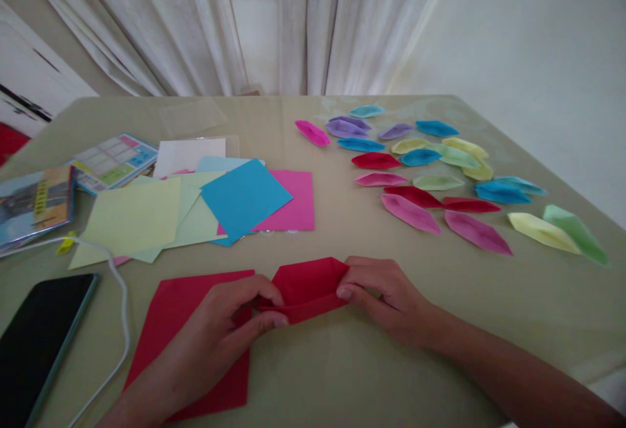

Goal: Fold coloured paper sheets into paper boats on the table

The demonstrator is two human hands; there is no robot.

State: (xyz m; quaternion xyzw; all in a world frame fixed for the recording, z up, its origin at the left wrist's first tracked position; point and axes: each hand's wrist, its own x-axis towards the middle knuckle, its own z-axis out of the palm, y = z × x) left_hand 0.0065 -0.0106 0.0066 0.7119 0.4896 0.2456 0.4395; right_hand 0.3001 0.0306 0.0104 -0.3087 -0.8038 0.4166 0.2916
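Between my two hands is a red folded paper boat [310, 288], its hollow facing up and its sides spread apart. My left hand [239, 317] pinches its left end, thumb in front and fingers at the inside. At the right end, my right hand [379, 291] grips the paper between thumb and fingers. Under my left hand and forearm lies a flat red sheet of paper [229, 376], partly covered by them. Several finished paper boats, such as a pink boat [411, 213] and a red boat [471, 204], sit farther off to the right.
Loose coloured sheets, with a blue sheet [247, 194] on top, spread over the left of the table [337, 376]. A phone [44, 336] and a white cable [124, 304] lie at the near left. Behind them are a book [34, 203] and a printed card [117, 160].
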